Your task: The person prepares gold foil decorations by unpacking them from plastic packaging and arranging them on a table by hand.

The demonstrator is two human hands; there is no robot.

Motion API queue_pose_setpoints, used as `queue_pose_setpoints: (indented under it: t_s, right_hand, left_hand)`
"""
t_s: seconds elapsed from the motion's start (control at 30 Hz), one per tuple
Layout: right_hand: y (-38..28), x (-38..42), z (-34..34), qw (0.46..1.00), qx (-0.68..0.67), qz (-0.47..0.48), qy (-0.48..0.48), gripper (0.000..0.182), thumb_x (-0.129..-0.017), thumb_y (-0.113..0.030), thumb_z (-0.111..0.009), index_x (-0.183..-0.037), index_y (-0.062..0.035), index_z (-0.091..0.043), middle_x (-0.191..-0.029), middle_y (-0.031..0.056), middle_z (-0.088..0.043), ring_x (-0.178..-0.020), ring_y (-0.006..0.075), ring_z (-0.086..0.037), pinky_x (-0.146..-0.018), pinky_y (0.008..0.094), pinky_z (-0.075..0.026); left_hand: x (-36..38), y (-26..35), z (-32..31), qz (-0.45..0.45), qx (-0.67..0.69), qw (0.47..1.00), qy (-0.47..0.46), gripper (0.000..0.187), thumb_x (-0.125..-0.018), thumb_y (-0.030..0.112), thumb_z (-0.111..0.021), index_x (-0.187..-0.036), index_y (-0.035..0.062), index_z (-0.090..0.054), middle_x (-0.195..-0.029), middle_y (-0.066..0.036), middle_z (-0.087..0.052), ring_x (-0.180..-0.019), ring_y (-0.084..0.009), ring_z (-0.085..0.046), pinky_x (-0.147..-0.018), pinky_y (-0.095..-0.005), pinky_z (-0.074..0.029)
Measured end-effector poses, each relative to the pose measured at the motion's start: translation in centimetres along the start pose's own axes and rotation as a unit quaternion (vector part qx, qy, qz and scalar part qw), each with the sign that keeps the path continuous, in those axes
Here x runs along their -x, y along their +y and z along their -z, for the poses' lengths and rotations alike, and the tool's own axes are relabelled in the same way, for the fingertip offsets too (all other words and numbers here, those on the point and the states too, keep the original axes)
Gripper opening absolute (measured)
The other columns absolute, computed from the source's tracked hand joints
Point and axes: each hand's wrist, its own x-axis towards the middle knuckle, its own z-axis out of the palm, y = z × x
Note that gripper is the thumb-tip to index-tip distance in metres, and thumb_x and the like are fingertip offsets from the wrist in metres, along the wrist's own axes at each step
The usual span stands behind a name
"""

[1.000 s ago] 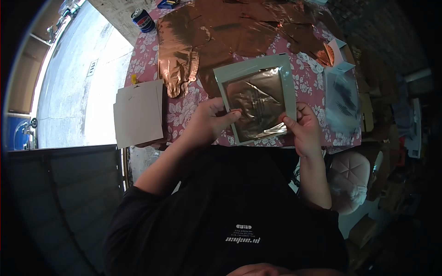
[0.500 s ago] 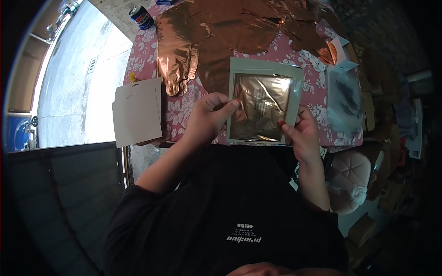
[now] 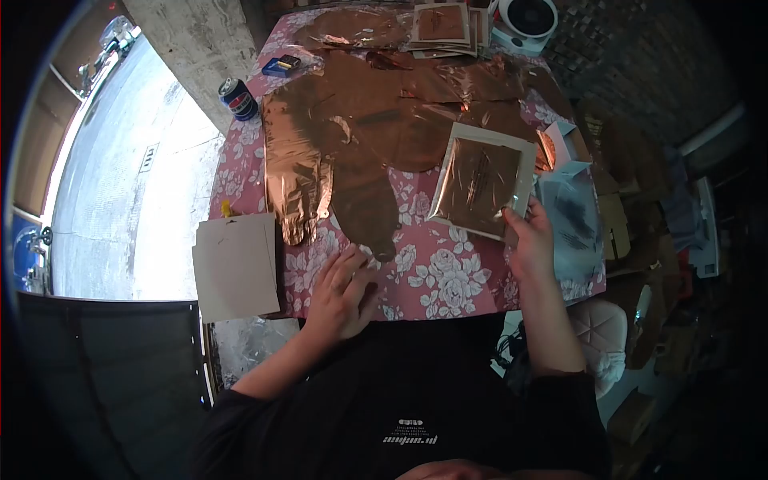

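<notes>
Holding a flat square card frame with a shiny bronze-brown foil sheet under clear film (image 3: 484, 186), your right hand (image 3: 530, 244) pinches its lower right corner between thumb and fingers. That framed foil piece tilts slightly, its far edge over the large crumpled sheets of copper-coloured foil (image 3: 376, 120) and its near edge above the pink tablecloth with white flower print (image 3: 436, 272); whether it rests on the cloth or is lifted just off it cannot be told.

Your left hand (image 3: 342, 290) lies palm down on the cloth near the front edge of the table, fingers loosely spread, gripping nothing. Its fingertips sit just beside the narrow lower end of a long strip of the copper foil (image 3: 364, 208).

Noted around the hands:
- a stack of plain grey-white cardboard sheets (image 3: 234, 266) hangs over the left corner of the table, well apart from the left hand's reach;
- a blue, red and white drink can (image 3: 238, 98) stands at the far left edge;
- a pile of finished framed foil squares (image 3: 444, 28) sits at the far side, next to a small white round fan (image 3: 524, 20);
- a clear plastic bag with dark contents (image 3: 570, 220) lies just right of your right hand.
</notes>
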Motion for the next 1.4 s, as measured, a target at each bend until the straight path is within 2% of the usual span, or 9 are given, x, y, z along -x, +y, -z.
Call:
queue_pose_setpoints:
  t_s: [0.33, 0.5, 0.7, 0.77, 1.03, 1.13, 1.2, 1.33, 1.4]
  right_hand:
    - [-3.1, -28.1, -4.9, 0.975, 0.195, 0.1, 0.041, 0.024, -0.105, -0.008, -0.073, -0.129, -0.0055, -0.071, -0.115, 0.003, -0.076, -0.097, 0.0143, -0.072, -0.081, 0.0327, -0.061]
    - [-6.7, -43.6, -9.8, 0.983, 0.147, 0.111, 0.02, 0.036, -0.099, -0.022, -0.082, -0.126, -0.0002, -0.076, -0.116, 0.0097, -0.078, -0.103, 0.0206, -0.072, -0.088, 0.0398, -0.058]
    - [-7.7, -40.9, -14.9, 0.852, 0.482, 0.085, 0.187, 0.067, -0.09, -0.045, -0.089, -0.131, 0.0053, -0.073, -0.127, 0.0225, -0.078, -0.114, 0.0338, -0.077, -0.093, 0.0466, -0.061]
    - [-5.5, -40.4, -14.5, 0.777, 0.564, 0.178, 0.216, 0.066, -0.091, -0.044, -0.088, -0.132, 0.0046, -0.073, -0.124, 0.023, -0.079, -0.114, 0.0384, -0.077, -0.097, 0.0482, -0.061]
    - [0.2, -24.8, -10.2, 0.819, 0.498, 0.285, -0.007, 0.055, -0.094, -0.023, -0.087, -0.138, -0.0027, -0.062, -0.131, 0.0162, -0.076, -0.117, 0.0329, -0.075, -0.101, 0.0437, -0.059]
    - [1.4, -21.3, -9.0, 0.786, 0.533, 0.309, -0.05, 0.046, -0.092, -0.015, -0.085, -0.132, -0.0043, -0.067, -0.13, 0.0164, -0.075, -0.121, 0.0357, -0.072, -0.103, 0.0444, -0.058]
    - [1.6, -21.0, -8.4, 0.693, 0.618, 0.355, -0.107, 0.04, -0.09, -0.008, -0.082, -0.128, -0.0051, -0.071, -0.126, 0.0165, -0.073, -0.125, 0.0378, -0.067, -0.107, 0.0455, -0.055]
    - [1.2, -25.5, -9.7, 0.655, 0.629, 0.409, -0.084, 0.039, -0.087, -0.004, -0.081, -0.125, -0.0055, -0.073, -0.127, 0.016, -0.07, -0.13, 0.0392, -0.063, -0.111, 0.0482, -0.052]
    - [0.4, -28.3, -11.3, 0.574, 0.672, 0.465, -0.057, 0.047, -0.089, -0.009, -0.082, -0.135, -0.0077, -0.071, -0.141, 0.0165, -0.067, -0.14, 0.0396, -0.058, -0.118, 0.0501, -0.048]
  left_hand:
    - [-1.0, -0.4, 0.4, 0.028, 0.032, 0.998, -0.052, 0.048, -0.086, 0.021, -0.089, -0.128, 0.007, -0.071, -0.142, -0.018, -0.066, -0.143, -0.0402, -0.06, -0.122, -0.0544, -0.046]
    - [-1.3, -0.6, 0.6, 0.044, 0.034, 0.995, -0.087, 0.047, -0.093, 0.028, -0.085, -0.133, 0.008, -0.071, -0.144, -0.017, -0.065, -0.145, -0.0384, -0.059, -0.123, -0.0535, -0.045]
    - [-1.3, -0.6, 0.8, 0.054, 0.031, 0.994, -0.095, 0.045, -0.095, 0.029, -0.083, -0.134, 0.0097, -0.072, -0.145, -0.015, -0.065, -0.146, -0.0369, -0.058, -0.124, -0.0529, -0.044]
    - [-1.3, -0.7, 0.7, 0.05, 0.031, 0.994, -0.094, 0.045, -0.095, 0.029, -0.083, -0.134, 0.0099, -0.072, -0.145, -0.015, -0.065, -0.146, -0.0369, -0.058, -0.124, -0.0528, -0.044]
    - [-1.4, -0.3, 0.6, 0.038, 0.038, 0.994, -0.092, 0.047, -0.088, 0.022, -0.088, -0.131, 0.011, -0.073, -0.145, -0.017, -0.067, -0.145, -0.0396, -0.06, -0.124, -0.055, -0.044]
    - [-1.0, -0.1, 0.3, 0.014, 0.017, 0.996, -0.083, 0.046, -0.091, 0.023, -0.085, -0.133, 0.0102, -0.072, -0.143, -0.018, -0.066, -0.143, -0.0395, -0.06, -0.124, -0.0537, -0.044]
    - [-0.8, -0.2, 0.1, 0.024, 0.014, 0.996, -0.086, 0.05, -0.088, 0.021, -0.088, -0.135, 0.0131, -0.072, -0.146, -0.018, -0.067, -0.144, -0.0406, -0.06, -0.124, -0.0551, -0.044]
    - [-0.6, -0.2, 0.0, 0.018, 0.012, 0.997, -0.079, 0.049, -0.089, 0.021, -0.087, -0.135, 0.0121, -0.073, -0.146, -0.018, -0.067, -0.144, -0.0406, -0.06, -0.124, -0.0548, -0.044]
    - [-0.9, 0.0, 0.2, 0.014, 0.014, 0.998, -0.064, 0.041, -0.092, 0.024, -0.085, -0.129, 0.0092, -0.073, -0.143, -0.018, -0.067, -0.142, -0.0397, -0.061, -0.123, -0.0535, -0.045]
